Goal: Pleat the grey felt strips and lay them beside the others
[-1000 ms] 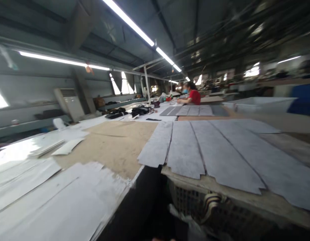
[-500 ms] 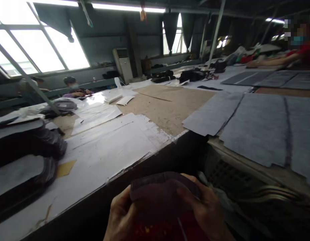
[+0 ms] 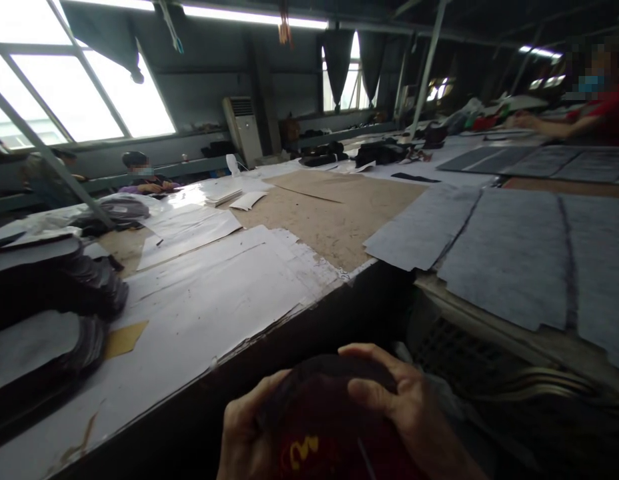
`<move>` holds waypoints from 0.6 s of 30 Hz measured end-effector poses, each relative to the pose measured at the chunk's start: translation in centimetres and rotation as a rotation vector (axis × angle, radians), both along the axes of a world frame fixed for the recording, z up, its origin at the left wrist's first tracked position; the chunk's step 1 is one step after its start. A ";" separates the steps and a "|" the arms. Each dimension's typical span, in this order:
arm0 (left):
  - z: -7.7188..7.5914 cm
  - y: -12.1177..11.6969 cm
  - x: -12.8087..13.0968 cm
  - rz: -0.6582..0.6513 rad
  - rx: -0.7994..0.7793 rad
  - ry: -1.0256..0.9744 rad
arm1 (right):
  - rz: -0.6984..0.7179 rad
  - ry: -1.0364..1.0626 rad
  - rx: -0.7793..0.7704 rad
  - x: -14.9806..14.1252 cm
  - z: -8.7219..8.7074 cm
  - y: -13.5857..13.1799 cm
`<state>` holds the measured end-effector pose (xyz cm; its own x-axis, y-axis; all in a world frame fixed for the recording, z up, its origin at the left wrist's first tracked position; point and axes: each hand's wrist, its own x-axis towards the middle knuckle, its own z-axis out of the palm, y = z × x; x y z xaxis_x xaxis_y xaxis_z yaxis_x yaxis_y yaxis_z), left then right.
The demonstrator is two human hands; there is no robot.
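Observation:
Low in the view, my left hand point(image 3: 249, 427) and my right hand point(image 3: 404, 400) both grip a dark maroon rounded fabric piece point(image 3: 329, 407). It bulges up between my spread fingers and carries a yellow stitched mark point(image 3: 303, 452). Its lower part runs out of the picture, so its full shape is hidden. Both hands are held just below the dark front edge of the white-covered work table point(image 3: 199, 320).
Stacks of dark padded pieces point(image 3: 54, 300) lie at the left of the table. Grey felt panels point(image 3: 509, 260) lie on the right, above a mesh basket point(image 3: 439, 353). A tan board point(image 3: 334, 213) lies beyond. A co-worker in red point(image 3: 599, 113) and another in purple point(image 3: 144, 180) sit farther off.
My head has turned left and down since the oldest frame, bringing my hands into view. The maroon piece now bulges rounder between my hands, its yellow mark showing, and my right fingers have spread over it.

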<state>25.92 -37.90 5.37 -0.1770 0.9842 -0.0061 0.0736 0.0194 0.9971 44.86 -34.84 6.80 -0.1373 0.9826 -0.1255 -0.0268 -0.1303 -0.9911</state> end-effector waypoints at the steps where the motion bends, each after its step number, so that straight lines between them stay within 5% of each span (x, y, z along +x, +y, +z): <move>1: -0.2 -0.2 -0.1 0.017 0.089 0.085 | -0.032 -0.071 0.059 -0.1 0.0 -0.1; 4: -0.5 -0.8 -0.3 0.076 0.223 0.191 | -0.086 -0.179 0.224 -0.4 0.2 -0.4; 7: 0.1 -1.0 -0.4 0.066 0.112 0.108 | -0.008 -0.221 0.302 0.0 0.1 -0.2; 13: 1.0 -0.4 0.0 0.068 -0.006 -0.077 | 0.147 0.087 -0.054 0.9 -2.1 0.8; 18: 0.2 0.6 -0.1 0.065 -0.256 -0.339 | 0.019 0.041 -0.078 -0.3 -3.8 0.5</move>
